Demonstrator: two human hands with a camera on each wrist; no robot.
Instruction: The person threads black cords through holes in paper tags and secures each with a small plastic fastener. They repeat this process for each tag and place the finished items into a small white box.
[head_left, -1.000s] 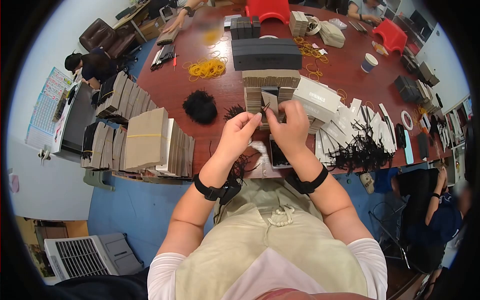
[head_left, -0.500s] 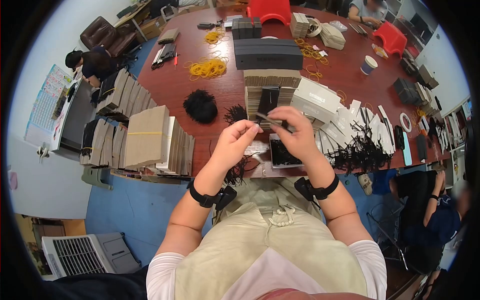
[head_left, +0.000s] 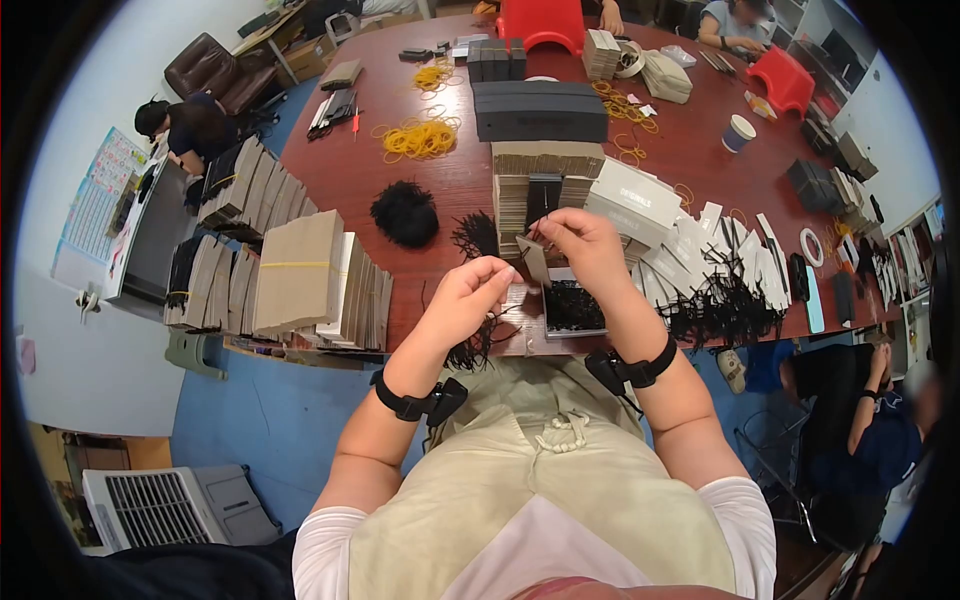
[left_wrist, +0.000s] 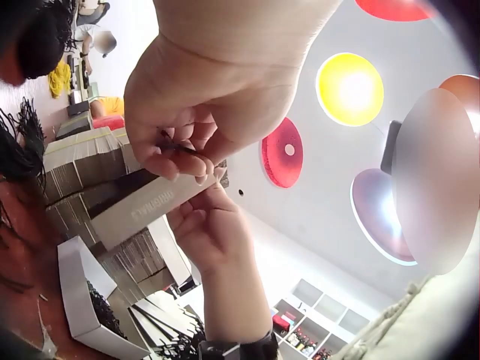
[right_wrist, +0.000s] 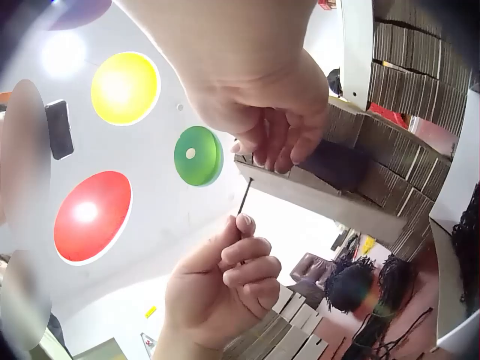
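Note:
My left hand (head_left: 462, 300) pinches the end of a thin black cord (right_wrist: 244, 198) between thumb and forefinger. The cord runs up to a small hole in a long, narrow grey cardboard tag (head_left: 534, 258), printed "ORIGINALS" in the left wrist view. By its holed end, my right hand (head_left: 585, 245) grips this tag, which hangs at a slant between the hands. Under my right hand stands an open white box (left_wrist: 75, 292) of short black cords (head_left: 572, 308). Just beyond the hands, a black tag (head_left: 544, 194) lies among stacked grey tags (head_left: 508, 203).
Corded white tags (head_left: 705, 275) fan out on the right, beside a white "ORIGINALS" box (head_left: 633, 195). Banded cardboard stacks (head_left: 298, 275) line the left. A black cord bundle (head_left: 404, 214) and yellow rubber bands (head_left: 418, 138) lie further back. Other people sit around the room.
My hands, close together at first, have drawn a little apart. The tag in my right hand has swung from lying crosswise to hanging down at a slant.

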